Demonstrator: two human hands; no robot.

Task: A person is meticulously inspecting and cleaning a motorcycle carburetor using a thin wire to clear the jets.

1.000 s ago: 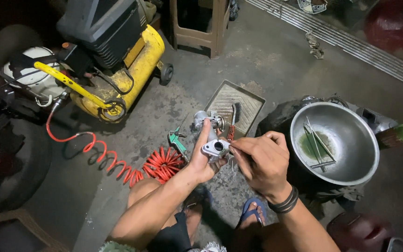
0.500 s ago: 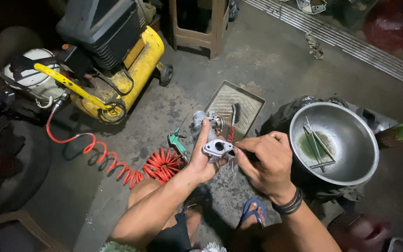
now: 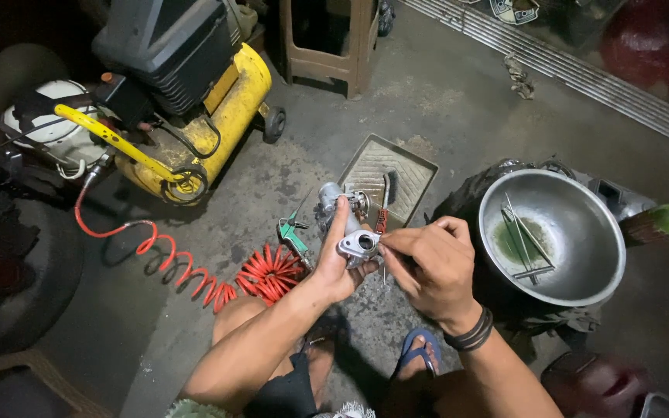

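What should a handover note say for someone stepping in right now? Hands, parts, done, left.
Left hand: grips small grey metal part, opening facing up.
Right hand: fingertips pinched at the part's edge; whether it holds a tool, can't tell.
Nearby: second metal assembly and red-handled tool by the floor tray; steel bowl to the right; red coiled hose on the left.
Done: part lifted off the floor.
Left: part not set down yet.

I read the small part [image 3: 359,245] in my left hand [image 3: 333,267] as bare cast metal, dull grey. Steel bowl [image 3: 582,224]: brushed, shiny. Compressor tank [image 3: 226,116]: glossy yellow paint. Coiled hose [image 3: 187,271]: smooth red plastic. Floor [image 3: 443,101]: rough, stained concrete.
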